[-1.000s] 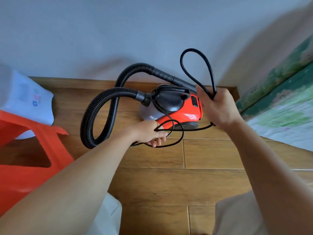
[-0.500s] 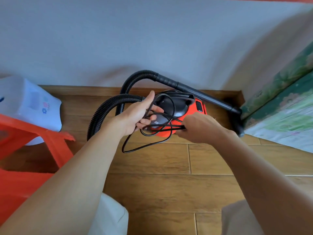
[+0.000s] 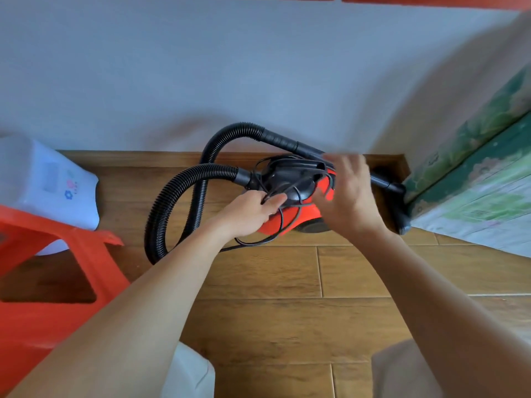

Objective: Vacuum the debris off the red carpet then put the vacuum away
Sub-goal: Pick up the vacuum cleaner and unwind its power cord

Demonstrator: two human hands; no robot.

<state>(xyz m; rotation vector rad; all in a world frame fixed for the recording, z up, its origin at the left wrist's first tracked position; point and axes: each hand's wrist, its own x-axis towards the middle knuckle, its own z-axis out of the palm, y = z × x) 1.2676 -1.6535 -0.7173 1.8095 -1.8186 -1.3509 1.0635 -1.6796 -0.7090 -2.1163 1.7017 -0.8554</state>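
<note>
The red and black vacuum [image 3: 296,218] sits on the wooden floor against the white wall. Its ribbed black hose [image 3: 172,196] loops out to the left and its black wand [image 3: 385,183] runs right to the nozzle [image 3: 402,219] at the corner. The thin black power cord [image 3: 283,222] lies in loops over the black top of the vacuum. My left hand [image 3: 247,212] pinches the cord loops at the vacuum's left side. My right hand [image 3: 347,193] hovers blurred over the vacuum's right end, fingers spread, holding nothing that I can see.
A red plastic stool [image 3: 48,282] stands at the left, with a white plastic container [image 3: 54,182] behind it. A green patterned mat or bedding [image 3: 482,179] fills the right edge. Wooden floor planks [image 3: 287,326] lie in front of the vacuum.
The cord loop my right hand held up has come down onto the vacuum's top. My right hand has let go and opened; my left hand keeps pinching the cord.
</note>
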